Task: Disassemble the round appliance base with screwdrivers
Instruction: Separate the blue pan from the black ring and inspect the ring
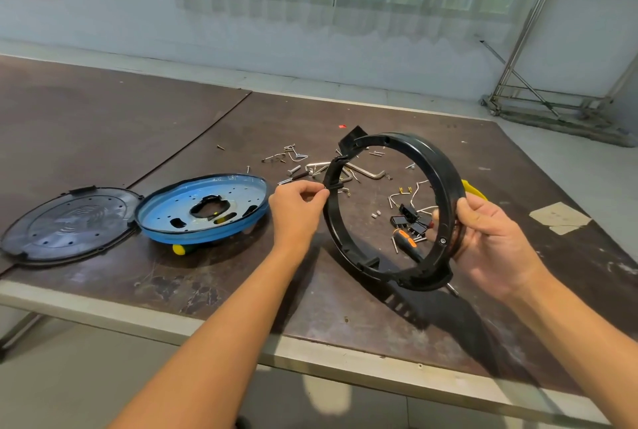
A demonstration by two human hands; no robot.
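Observation:
I hold a black plastic ring (445, 170), part of the appliance base, tilted upright above the table. My right hand (490, 239) grips its right rim. My left hand (298, 211) pinches a small tab on the ring's left rim. A blue metal plate (203, 207) with cut-outs lies to the left, resting on a yellow-green screwdriver handle (181, 248). Further left lies a black round cover (69, 225). An orange-and-black screwdriver (407, 239) lies on the table, seen through the ring.
Loose screws, hex keys (366, 171) and bent wires are scattered on the dark table (103, 118) behind the ring. Black binder clips (409, 221) lie near the orange screwdriver. A yellow object (474, 188) peeks out behind my right hand. Tape patch (559, 218) at right.

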